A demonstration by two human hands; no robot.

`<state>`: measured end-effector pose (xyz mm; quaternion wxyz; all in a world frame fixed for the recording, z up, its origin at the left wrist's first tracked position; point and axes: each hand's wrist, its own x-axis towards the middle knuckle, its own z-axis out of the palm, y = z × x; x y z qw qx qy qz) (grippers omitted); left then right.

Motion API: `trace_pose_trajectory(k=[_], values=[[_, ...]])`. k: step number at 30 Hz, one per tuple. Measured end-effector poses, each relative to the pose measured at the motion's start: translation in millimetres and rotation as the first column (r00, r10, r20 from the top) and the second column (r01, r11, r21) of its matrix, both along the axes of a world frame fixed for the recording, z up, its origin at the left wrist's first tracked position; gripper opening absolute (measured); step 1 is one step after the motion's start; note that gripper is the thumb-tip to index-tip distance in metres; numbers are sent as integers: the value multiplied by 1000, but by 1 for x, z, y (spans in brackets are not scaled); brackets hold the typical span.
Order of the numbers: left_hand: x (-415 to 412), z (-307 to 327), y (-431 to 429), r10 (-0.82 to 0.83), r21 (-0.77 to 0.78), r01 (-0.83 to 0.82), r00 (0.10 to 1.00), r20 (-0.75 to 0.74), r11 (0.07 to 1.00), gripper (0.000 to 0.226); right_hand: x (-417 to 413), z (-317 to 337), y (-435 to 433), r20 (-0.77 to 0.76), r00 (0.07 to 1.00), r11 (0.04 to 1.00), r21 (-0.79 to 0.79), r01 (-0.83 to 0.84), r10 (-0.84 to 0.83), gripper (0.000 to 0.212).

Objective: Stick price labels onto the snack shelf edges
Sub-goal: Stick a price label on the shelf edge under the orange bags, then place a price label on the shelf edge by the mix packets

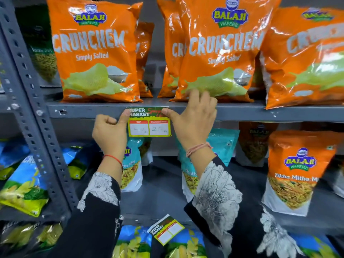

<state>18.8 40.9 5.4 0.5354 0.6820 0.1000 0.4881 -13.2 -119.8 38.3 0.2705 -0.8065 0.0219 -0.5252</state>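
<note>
The left hand point(109, 132), loosely fisted, presses its thumb on the label's point(149, 122) top left corner against the shelf edge point(83, 111). The right hand point(193, 118), fingers spread above the edge, thumbs the top right corner. A second label point(166, 232) lies below on blue bags point(134, 243).

Lighting: bright, even, from overhead/front. Glare streaks on the glossy orange bags point(96, 53). Shelf recesses dim w/ soft shadows. Wide-angle bending at edges; upright post point(28, 101) leans. Corner packs blurred; centre moderately sharp.
</note>
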Motion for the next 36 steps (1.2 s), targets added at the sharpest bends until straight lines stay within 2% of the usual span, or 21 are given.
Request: trace_pose_trajectory(k=[3, 5, 7, 10, 12, 15, 17, 20, 22, 24, 26, 30, 34, 36], values=[[-11, -11, -17, 59, -118, -55, 998, 32, 991, 41, -12, -11, -23, 94, 983, 986, 34, -161, 158, 22], [-23, -24, -40, 85, -105, -72, 989, 119, 992, 32, -20, -28, -44, 165, 969, 983, -9, -185, 184, 12], [-35, -40, -78, 26, -22, -22, 980, 195, 1000, 15, -27, -49, -78, 194, 972, 991, -51, -127, 134, 15], [-49, -60, -151, -126, 165, 95, 973, 194, 982, 16, -37, -81, -150, 202, 976, 995, -72, -66, 79, 22], [-57, -72, -211, -242, 227, 201, 955, 174, 953, 10, -46, -94, -214, 217, 975, 997, -69, -31, 45, 24], [-75, -81, -310, -386, 268, 335, 907, 167, 903, 9, -62, -96, -312, 274, 961, 999, 23, 22, -28, 29], [-89, -80, -378, -497, 284, 441, 851, 170, 851, 8, -78, -90, -376, 338, 935, 987, 147, 64, -111, 33], [-103, -64, -468, -646, 131, 632, 753, 129, 763, 9, -96, -71, -459, 416, 885, 932, 360, 51, -209, 34], [-107, -47, -522, -718, 14, 721, 689, 98, 693, 14, -103, -54, -506, 388, 902, 892, 451, -7, -190, 32], [-109, -33, -567, -784, -58, 788, 615, 86, 612, 20, -106, -41, -541, 305, 943, 897, 442, -18, -131, 27], [-110, -26, -596, -810, -102, 812, 582, 70, 575, 26, -105, -32, -558, 232, 970, 923, 384, -18, -77, 23], [-112, -22, -626, -721, -92, 722, 691, 55, 686, 18, -99, -19, -571, 218, 975, 942, 334, -35, -41, 17], [-113, -15, -636, -643, -76, 644, 765, 45, 761, 14, -96, -10, -578, 162, 987, 910, 410, -64, -3, 9], [-117, -15, -634, -621, -42, 625, 780, 71, 780, 14, -99, -17, -579, 206, 979, 898, 428, -101, 12, 8]])
